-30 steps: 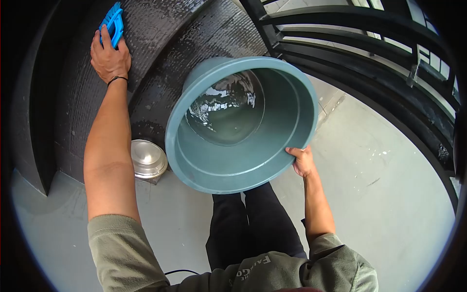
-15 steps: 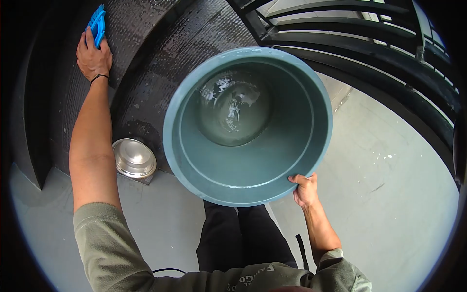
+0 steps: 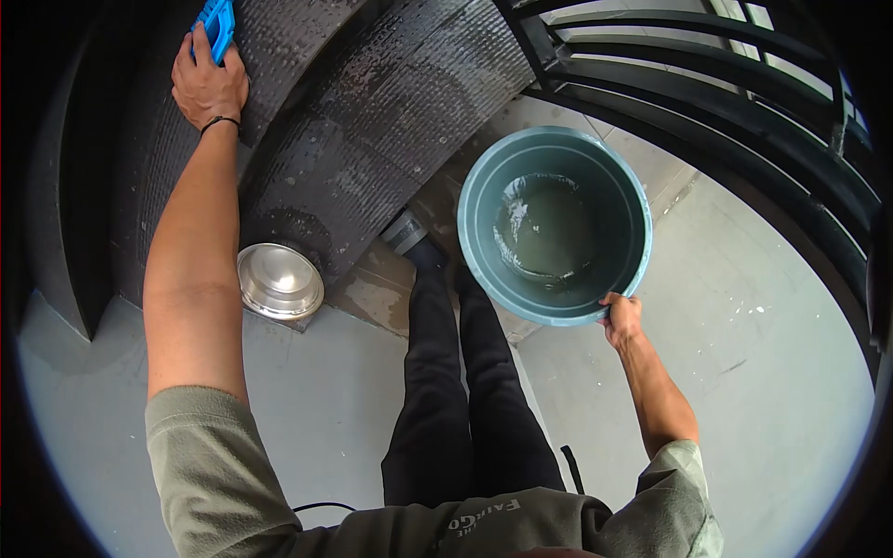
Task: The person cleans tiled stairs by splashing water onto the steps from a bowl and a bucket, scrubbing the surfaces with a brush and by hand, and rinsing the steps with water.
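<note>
At the top left, my left hand (image 3: 210,86) grips a blue scrub brush (image 3: 219,28) and rests on an upper dark step. My right hand (image 3: 621,319) is closed on the near rim of a large grey-green plastic tub (image 3: 479,244), thumb over the edge. Shallow cloudy water (image 3: 549,228) lies in the bottom of the tub, which hangs right of my legs. A shiny metal bowl (image 3: 279,279) sits at the left end of the lower step, near my left forearm.
Dark textured metal steps (image 3: 372,130) curve across the upper left, wet in patches. Black railing bars (image 3: 707,102) run along the upper right. Pale grey floor (image 3: 744,372) spreads below. My shoe (image 3: 405,231) is at the lower step's edge.
The tub has moved down and away from me to the right, held by my right hand, uncovering my legs and shoe. My left hand and the brush appear slightly farther right and up.
</note>
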Available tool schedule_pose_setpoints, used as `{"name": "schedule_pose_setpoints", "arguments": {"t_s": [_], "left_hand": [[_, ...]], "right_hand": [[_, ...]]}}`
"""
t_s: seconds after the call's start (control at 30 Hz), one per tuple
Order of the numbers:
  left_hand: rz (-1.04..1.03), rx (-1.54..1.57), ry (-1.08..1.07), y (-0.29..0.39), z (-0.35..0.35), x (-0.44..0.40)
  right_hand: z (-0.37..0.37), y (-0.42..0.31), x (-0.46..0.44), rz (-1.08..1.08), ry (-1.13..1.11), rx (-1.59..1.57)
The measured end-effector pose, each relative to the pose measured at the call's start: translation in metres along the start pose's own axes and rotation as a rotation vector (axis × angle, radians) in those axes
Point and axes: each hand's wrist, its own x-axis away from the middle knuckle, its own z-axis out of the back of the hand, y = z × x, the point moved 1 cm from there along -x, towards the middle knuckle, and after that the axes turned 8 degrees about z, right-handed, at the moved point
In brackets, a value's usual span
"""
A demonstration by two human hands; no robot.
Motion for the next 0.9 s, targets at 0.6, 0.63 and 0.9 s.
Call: {"name": "schedule_pose_setpoints", "arguments": {"t_s": [0.6, 0.63, 0.9], "left_hand": [[-0.105, -0.079, 0.053, -0.013, -0.006, -0.002], [-0.093, -0.094, 0.050, -0.016, -0.004, 0.000], [-0.052, -0.186, 0.272, 0.036, 0.011, 0.046]], "right_hand": [[0.159, 0.214, -0.158, -0.361, 0.270, -0.197], [0.162, 0.234, -0.167, -0.379, 0.284, -0.265], [0.120, 0.259, -0.177, -0.362, 0.745, 0.003]]}}
